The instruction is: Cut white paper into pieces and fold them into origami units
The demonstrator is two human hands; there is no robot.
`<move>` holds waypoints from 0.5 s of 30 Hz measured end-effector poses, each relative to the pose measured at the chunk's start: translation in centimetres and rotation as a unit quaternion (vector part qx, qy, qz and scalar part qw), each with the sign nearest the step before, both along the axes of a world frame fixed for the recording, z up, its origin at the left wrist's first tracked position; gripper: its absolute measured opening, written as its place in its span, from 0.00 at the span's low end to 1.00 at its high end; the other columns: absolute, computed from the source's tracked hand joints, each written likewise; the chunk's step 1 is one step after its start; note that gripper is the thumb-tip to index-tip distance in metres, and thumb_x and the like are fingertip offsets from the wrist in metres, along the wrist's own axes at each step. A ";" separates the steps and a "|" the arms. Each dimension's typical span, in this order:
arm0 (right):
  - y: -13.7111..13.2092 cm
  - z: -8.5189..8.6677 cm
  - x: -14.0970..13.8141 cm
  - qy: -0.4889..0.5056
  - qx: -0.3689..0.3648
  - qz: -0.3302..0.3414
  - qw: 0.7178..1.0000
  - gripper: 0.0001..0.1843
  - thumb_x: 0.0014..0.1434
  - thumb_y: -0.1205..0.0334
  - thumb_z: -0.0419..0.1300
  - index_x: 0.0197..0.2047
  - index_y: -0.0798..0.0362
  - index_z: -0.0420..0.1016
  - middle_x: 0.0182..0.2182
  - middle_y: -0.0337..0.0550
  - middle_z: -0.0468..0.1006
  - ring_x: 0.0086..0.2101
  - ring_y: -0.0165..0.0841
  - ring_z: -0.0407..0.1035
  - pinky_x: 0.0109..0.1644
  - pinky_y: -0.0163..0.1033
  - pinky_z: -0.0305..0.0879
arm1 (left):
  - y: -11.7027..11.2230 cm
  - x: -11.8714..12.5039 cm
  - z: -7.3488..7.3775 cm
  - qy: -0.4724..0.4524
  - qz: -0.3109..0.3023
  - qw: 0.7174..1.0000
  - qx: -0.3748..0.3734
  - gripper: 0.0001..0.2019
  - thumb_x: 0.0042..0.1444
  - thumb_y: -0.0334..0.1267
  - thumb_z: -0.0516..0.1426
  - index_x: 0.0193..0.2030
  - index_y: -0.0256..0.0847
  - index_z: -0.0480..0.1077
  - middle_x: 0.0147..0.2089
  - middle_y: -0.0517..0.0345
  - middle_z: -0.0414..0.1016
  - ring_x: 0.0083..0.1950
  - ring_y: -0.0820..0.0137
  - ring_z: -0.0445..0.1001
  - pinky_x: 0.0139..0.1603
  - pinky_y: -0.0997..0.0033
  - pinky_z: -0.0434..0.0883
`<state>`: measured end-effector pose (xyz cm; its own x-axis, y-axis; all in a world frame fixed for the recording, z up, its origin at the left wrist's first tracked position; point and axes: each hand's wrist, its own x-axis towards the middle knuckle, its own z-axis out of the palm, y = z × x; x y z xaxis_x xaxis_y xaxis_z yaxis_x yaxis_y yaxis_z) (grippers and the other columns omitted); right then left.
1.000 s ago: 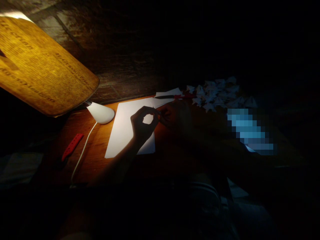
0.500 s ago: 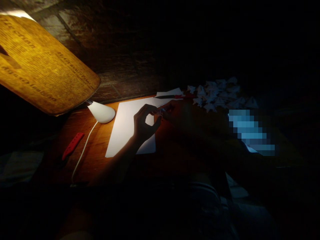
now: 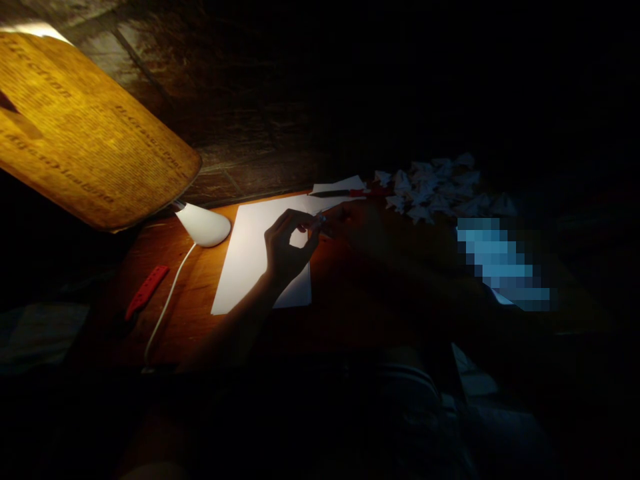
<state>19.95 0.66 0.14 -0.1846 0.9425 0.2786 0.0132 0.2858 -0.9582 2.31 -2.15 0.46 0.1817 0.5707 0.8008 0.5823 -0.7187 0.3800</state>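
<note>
Two hands are seen meeting over the far edge of a white sheet [image 3: 250,260] that lies flat on the wooden table [image 3: 195,313]. A small piece of paper [image 3: 317,219] is pinched between the thumb and forefinger of the left hand [image 3: 286,248], which are closed into a ring. The piece is held just above the sheet, at the edge of the lamplight. The right hand [image 3: 356,230] is brought up to the same piece, but it is sunk in shadow, and whether its fingers are closed on the paper cannot be told. Most of the risk is judged to come from the light. Only a narrow pool is thrown by the small white lamp [image 3: 203,225], so an edge could be misaligned or a crease set crooked without being noticed. So slight a piece, held only by fingertips, could be torn or dropped into the dark part of the table, where it would be hard to find. The pen [image 3: 345,193] lying just beyond the hands could be knocked by the right wrist, and the heap of folded paper bits [image 3: 435,187] farther right could be scattered by a sweep of that arm. The lamp's cord [image 3: 167,303], which trails off the near edge, could be snagged by the left forearm and the lamp dragged aside.
</note>
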 end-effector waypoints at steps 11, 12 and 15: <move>-0.1 1.0 0.3 0.023 -0.052 0.074 0.996 0.26 0.53 0.39 0.73 0.20 0.49 0.71 0.22 0.40 0.77 0.29 0.33 0.70 0.37 0.41 0.66 | 0.1 -0.2 0.0 0.003 -0.006 1.000 -0.002 0.07 0.60 0.26 0.63 0.41 0.41 0.77 0.38 0.59 0.80 0.36 0.72 0.77 0.36 0.70 0.76; 0.0 1.1 0.3 0.027 -0.054 0.090 0.994 0.27 0.53 0.39 0.72 0.19 0.49 0.70 0.22 0.39 0.76 0.29 0.33 0.70 0.37 0.41 0.67 | 0.2 -0.2 0.0 0.002 -0.009 1.000 -0.005 0.07 0.60 0.26 0.63 0.41 0.41 0.77 0.38 0.59 0.79 0.36 0.72 0.77 0.36 0.70 0.75; 0.1 1.1 0.6 0.017 -0.064 0.104 0.992 0.27 0.57 0.39 0.70 0.19 0.48 0.70 0.23 0.40 0.77 0.29 0.33 0.71 0.38 0.42 0.67 | 0.2 -0.2 -0.1 -0.008 -0.018 1.000 -0.018 0.06 0.60 0.27 0.63 0.41 0.42 0.76 0.38 0.58 0.79 0.36 0.72 0.77 0.36 0.69 0.75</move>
